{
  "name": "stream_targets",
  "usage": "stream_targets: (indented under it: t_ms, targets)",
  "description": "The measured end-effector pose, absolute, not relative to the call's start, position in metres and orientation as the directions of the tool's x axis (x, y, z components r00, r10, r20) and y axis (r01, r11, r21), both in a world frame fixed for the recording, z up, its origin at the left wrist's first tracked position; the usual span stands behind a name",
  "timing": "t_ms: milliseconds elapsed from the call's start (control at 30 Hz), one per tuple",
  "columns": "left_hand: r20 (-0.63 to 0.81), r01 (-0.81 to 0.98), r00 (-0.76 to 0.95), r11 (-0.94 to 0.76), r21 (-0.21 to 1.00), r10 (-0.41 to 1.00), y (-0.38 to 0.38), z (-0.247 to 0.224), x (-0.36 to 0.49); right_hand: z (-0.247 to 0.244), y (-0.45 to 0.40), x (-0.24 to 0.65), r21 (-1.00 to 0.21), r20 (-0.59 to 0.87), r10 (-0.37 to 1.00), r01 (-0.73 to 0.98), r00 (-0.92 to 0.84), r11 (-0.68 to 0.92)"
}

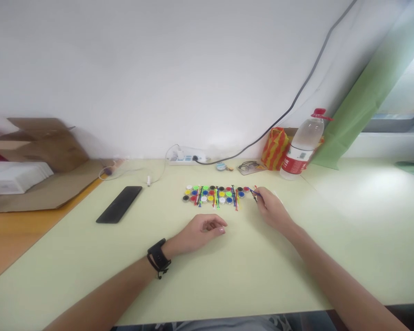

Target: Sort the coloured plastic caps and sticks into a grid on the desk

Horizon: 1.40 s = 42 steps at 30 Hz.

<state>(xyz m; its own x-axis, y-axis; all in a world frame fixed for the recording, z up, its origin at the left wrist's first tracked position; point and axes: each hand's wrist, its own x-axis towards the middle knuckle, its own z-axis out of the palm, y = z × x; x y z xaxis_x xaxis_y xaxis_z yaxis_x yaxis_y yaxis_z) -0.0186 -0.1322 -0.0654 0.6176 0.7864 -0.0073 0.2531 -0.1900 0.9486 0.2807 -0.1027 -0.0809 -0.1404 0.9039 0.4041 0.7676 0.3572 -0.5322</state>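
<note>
My right hand (271, 206) pinches a thin blue stick (255, 192) at the right end of a row of small round pots (222, 200) with coloured lids. Other thin sticks, one red and one dark, show beside its fingertips; whether they are held too is unclear. Several coloured sticks (233, 197) lie in upright bundles across the pots, which stand close together in rows. Nearer to me, below the pots, my left hand (207, 230) rests on the table with fingers loosely curled, thumb apart, nothing in it. A black watch (159, 255) is on the left wrist.
A black phone (119, 204) lies to the left on the pale green table (193, 285). By the wall is a power strip (187, 158) with cables. Behind my right hand stand a large water bottle (302, 147) and a striped bag (274, 148). Cardboard (55, 147) is far left.
</note>
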Motion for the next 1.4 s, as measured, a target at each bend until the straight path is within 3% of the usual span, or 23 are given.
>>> stream_targets:
  t_ms: [133, 533, 1400]
  targets:
    - [-0.009, 0.258, 0.631, -0.199, 0.946, 0.776, -0.132, -0.065, -0.018, -0.075, -0.108, 0.278, -0.586, 0.363, 0.918, 0.726, -0.162, 0.360]
    - [-0.012, 0.282, 0.633, -0.216, 0.935, 0.774, -0.132, -0.065, -0.019, -0.091, -0.095, 0.286, -0.526, 0.468, 0.873, 0.751, -0.137, 0.400]
    - [-0.028, 0.284, 0.608, -0.184, 0.941, 0.794, -0.131, -0.065, -0.019, -0.089, -0.099, 0.278, -0.514, 0.452, 0.881, 0.766, -0.141, 0.386]
